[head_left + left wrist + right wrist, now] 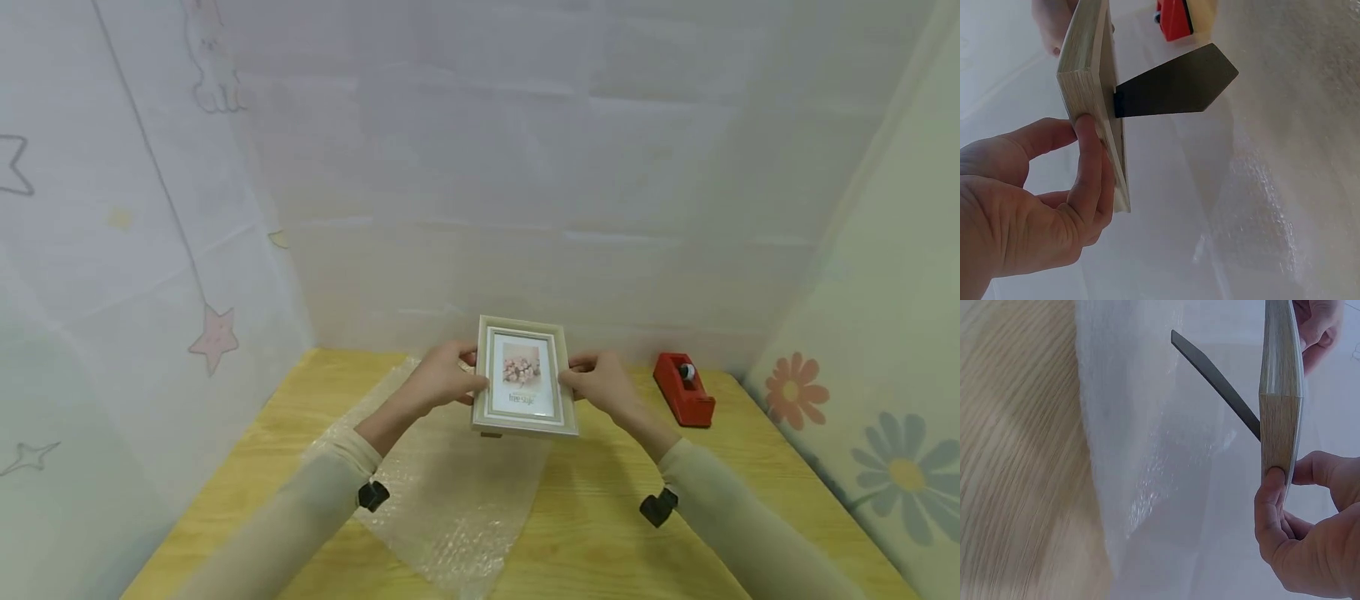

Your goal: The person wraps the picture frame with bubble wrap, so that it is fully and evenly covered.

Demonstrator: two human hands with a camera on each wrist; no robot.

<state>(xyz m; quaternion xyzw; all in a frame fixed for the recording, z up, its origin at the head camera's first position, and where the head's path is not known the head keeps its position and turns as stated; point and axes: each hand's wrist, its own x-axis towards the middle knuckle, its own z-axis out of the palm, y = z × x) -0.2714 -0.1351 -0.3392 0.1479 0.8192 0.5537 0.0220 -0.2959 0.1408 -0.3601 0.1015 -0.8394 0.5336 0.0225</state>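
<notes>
Both hands hold up a cream picture frame (pixel 558 350) with a flower print behind its pane. My left hand (pixel 447 375) pinches its left side, thumb on the front and fingers behind. On the opposite side my right hand (pixel 603 383) grips the edge the same way. From the back of the frame a dark stand leg (pixel 1179 84) sticks out at an angle, seen in both wrist views. A sheet of clear bubble wrap (pixel 465 500) lies flat on the table below, with the frame raised above it.
A red tape dispenser (pixel 686 392) stands at the back right of the yellow wooden table (pixel 600 533). Pale patterned sheets (pixel 525 167) hang behind the table and along both sides. A dark band device sits on each wrist.
</notes>
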